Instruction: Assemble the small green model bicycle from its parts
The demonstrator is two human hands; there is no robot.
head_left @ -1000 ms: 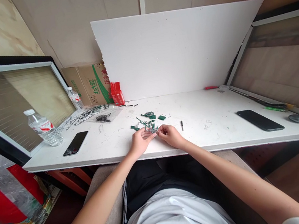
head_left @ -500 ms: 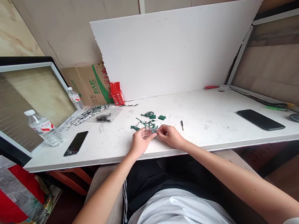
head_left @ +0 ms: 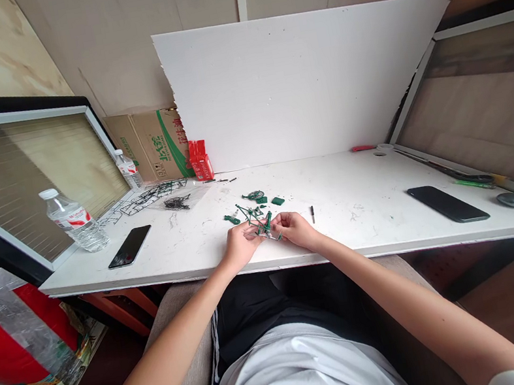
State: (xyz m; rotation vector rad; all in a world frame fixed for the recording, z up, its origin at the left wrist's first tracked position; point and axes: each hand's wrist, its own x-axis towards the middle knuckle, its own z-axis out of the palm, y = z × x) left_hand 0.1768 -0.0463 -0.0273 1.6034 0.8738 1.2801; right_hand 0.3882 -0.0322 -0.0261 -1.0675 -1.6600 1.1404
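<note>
Between my hands, just above the front part of the white table, is a green model frame (head_left: 262, 223) of thin bars, like part of a miniature bicycle. My left hand (head_left: 241, 243) has its fingers closed on the frame's left and lower side. At the frame's right end my right hand (head_left: 296, 230) pinches it between thumb and fingers. Behind the frame lie a green piece with a spoked wheel (head_left: 254, 195) and two flat green blocks, one of them a green block (head_left: 278, 201). A small green part (head_left: 231, 219) rests near my left fingertips.
A short black stick (head_left: 312, 214) lies right of my hand. Phones flank the work, a left phone (head_left: 130, 247) and a right phone (head_left: 447, 204). Black part sprues (head_left: 153, 196), a plastic bag (head_left: 188, 198), a water bottle (head_left: 73, 219) and a red box (head_left: 200, 160) stand or lie at left.
The green frame has turned and come up between my hands, showing more of its bars. My right fingers have shifted slightly right along it.
</note>
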